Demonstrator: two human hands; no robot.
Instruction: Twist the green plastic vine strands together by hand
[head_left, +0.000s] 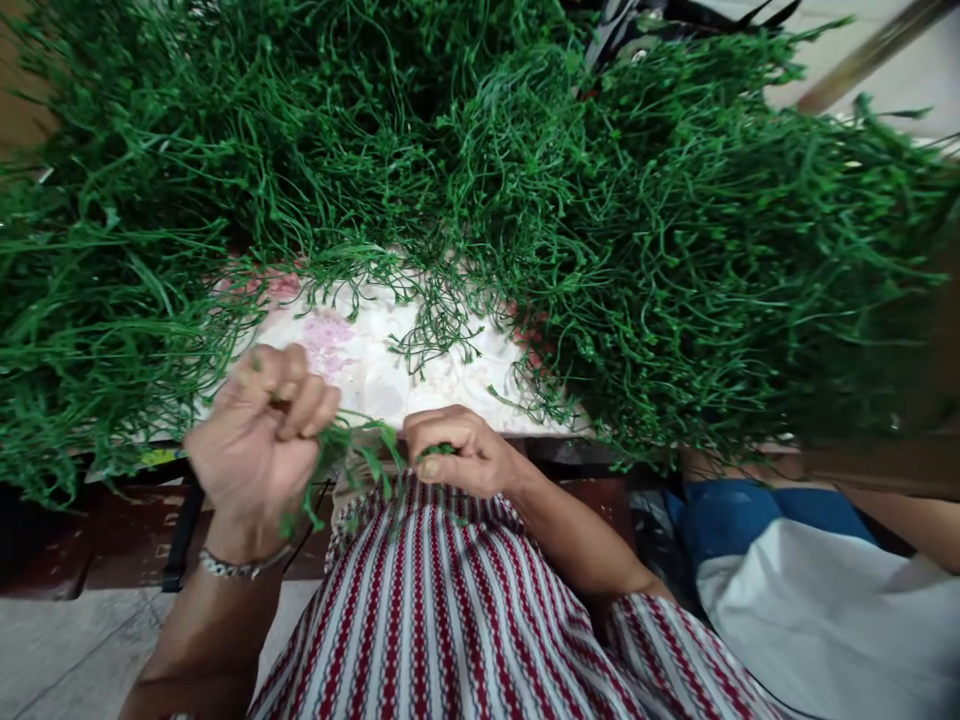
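My left hand is raised over the table's near edge, its fingers curled shut on thin green stems that trail out toward the right. Motion blurs this hand slightly. To the right of it, close to the striped shirt, my right hand is closed with the thumb pressed along the fingers, and a bit of green stem shows inside its grip. Just beyond both hands, a few loose green stems lie on the white, stained table top.
A large heap of green stems covers the far side of the table, spreading into piles at the left and right. A person in blue shorts sits at my right. A pole slants at the upper right.
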